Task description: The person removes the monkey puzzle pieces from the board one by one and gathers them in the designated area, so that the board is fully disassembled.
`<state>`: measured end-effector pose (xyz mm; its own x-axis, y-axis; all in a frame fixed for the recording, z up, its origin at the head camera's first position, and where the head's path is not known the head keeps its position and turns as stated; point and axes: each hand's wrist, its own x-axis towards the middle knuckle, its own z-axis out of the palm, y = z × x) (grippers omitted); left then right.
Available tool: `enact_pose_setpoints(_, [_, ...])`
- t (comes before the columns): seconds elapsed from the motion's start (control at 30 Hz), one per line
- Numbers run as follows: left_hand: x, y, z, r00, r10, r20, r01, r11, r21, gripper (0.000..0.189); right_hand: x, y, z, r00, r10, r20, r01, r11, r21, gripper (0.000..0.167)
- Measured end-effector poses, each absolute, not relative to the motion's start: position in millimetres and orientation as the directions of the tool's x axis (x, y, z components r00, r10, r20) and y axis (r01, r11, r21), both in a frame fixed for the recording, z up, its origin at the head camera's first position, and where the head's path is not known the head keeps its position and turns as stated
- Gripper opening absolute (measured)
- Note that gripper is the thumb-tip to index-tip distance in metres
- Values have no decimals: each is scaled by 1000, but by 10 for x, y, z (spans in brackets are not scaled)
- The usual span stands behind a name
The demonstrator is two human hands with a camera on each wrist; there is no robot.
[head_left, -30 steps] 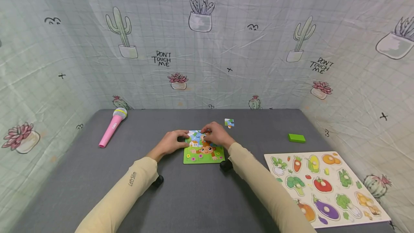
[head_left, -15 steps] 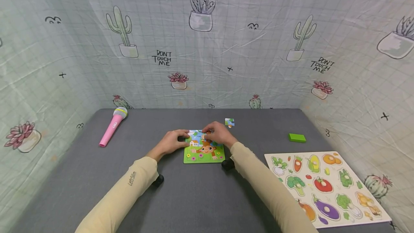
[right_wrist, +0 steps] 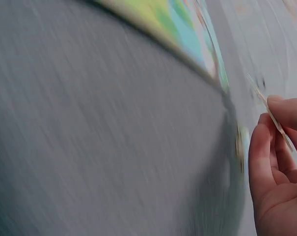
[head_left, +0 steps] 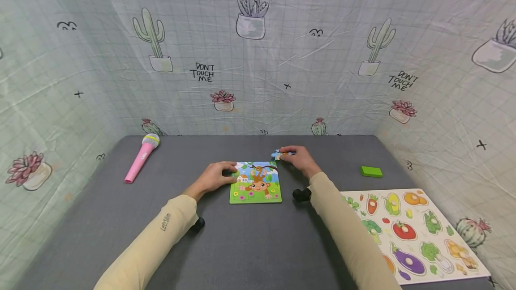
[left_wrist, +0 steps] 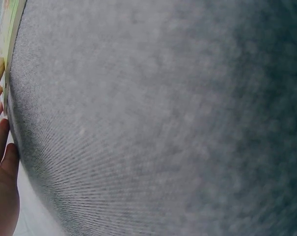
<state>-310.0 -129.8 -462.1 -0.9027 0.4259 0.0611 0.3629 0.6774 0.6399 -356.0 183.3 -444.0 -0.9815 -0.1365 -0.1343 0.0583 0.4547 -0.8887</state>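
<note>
A square jigsaw puzzle (head_left: 258,197) with a monkey picture lies flat on the grey table. At its left edge and upper left corner, my left hand (head_left: 211,177) rests thumb and fingers; the left wrist view catches these fingers (left_wrist: 1,140) along the board's side. Beyond the upper right corner, my right hand (head_left: 300,159) pinches a thin puzzle piece (head_left: 276,155) between thumb and fingertips. The right wrist view has this held piece (right_wrist: 269,111) edge-on, off the table. Another puzzle piece (right_wrist: 242,150) lies on the table below that hand, mostly covered by it in the head view.
A pink toy microphone (head_left: 141,159) lies at the back left. To the right are a green block (head_left: 371,172) and a large vegetable peg board (head_left: 441,261), partly covered by my right sleeve. A printed cloth (head_left: 258,66) walls the table's back and sides.
My right hand has moved from the puzzle's upper right part to beyond its corner, carrying a piece. The monkey hanging from a branch now shows there. My left hand stays in place.
</note>
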Motion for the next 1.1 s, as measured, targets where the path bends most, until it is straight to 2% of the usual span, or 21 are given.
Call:
enact_pose_setpoints(0.17, [-3101,-1303,-4628,-905,421,54,355,680,641,35,-3660,2175,-4485,-985,-16,-169,147,416,-897,34])
enact_pose_setpoints(0.4, [-3100,-1313,-4627,-910,413,46,338,672,659,35,-3713,2400,-4485,-982,56,-181,186,469,-864,34])
enact_pose_setpoints(0.8, [-3100,-1308,-4618,-903,427,47,350,669,656,34,-3739,2479,-4473,-992,57,-112,120,678,-725,30])
enact_pose_setpoints(1.1, [-3111,-1310,-4625,-902,430,41,349,668,657,35,-3699,2518,-4507,-996,33,-82,80,732,-677,28])
